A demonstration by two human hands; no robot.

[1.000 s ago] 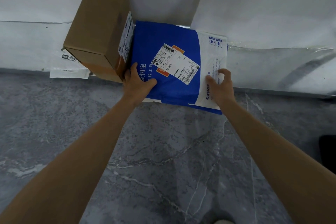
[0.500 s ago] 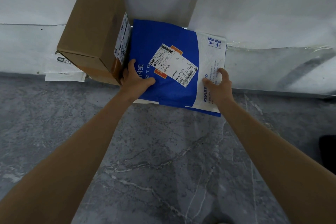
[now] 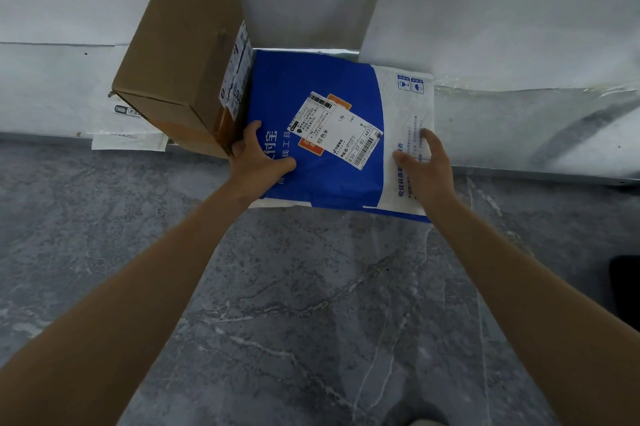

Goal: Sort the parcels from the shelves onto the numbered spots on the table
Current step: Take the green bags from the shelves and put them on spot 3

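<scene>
Blue and white parcel point(image 3: 298, 86) overhanging the shelf point(image 3: 519, 124), pinched at both side edges by left hand point(image 3: 258, 157) and right hand point(image 3: 426, 167), thumbs on top, presumably to lift it level.

Single head-worn view, tilted forward and down, close above the fingers point(image 3: 427, 138), blue parcel point(image 3: 311, 79) beneath them.
</scene>
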